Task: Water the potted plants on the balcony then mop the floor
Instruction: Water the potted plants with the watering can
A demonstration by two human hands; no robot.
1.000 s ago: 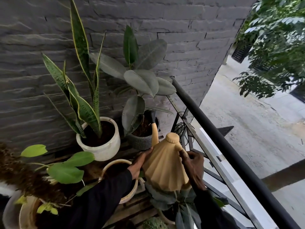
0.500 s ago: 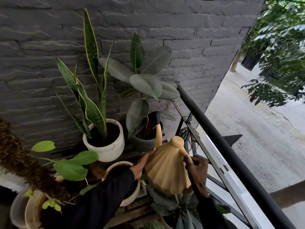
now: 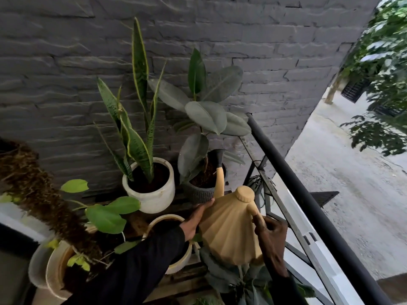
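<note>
No legible text, label, brand, number or sign anywhere on pots, can, wall or railing.

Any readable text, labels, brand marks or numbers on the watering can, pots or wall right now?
None: no lettering, label or number shows on the tan watering can, the white pot, the dark ribbed pot or the grey brick wall.

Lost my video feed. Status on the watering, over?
Right hand grips tan ribbed watering can by handle; left hand flat on its side. Black-tipped spout over dark grey ribbed pot. Broad leaf beside spout.
</note>
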